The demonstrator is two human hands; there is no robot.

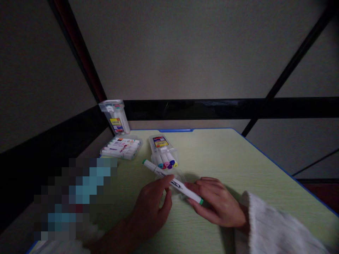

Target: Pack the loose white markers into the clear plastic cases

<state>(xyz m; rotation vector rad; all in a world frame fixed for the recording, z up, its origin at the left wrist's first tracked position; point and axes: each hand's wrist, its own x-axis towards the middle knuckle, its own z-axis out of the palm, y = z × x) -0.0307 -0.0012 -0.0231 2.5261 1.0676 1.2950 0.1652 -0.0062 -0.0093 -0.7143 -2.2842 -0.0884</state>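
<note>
A white marker (182, 189) with green ends is held slantwise above the table in front of me. My right hand (218, 203) grips its lower right end between thumb and fingers. Across the marker's middle lies the index finger of my left hand (152, 203), with the thumb just below in a loose pinch. Behind the hands a clear plastic marker case (172, 145) rests on its side, open toward me. Several white markers (167, 157) with coloured ends show at its mouth. The case's transparent lid (181, 175) is partly hidden behind the held marker and my fingers.
At the far left corner a second clear case of markers (118, 118) stands upright. In front of it lies a flat clear box of markers (122, 147). The pale green table (212, 151) has a blue edge, with walls behind and left. A blurred patch covers the left side.
</note>
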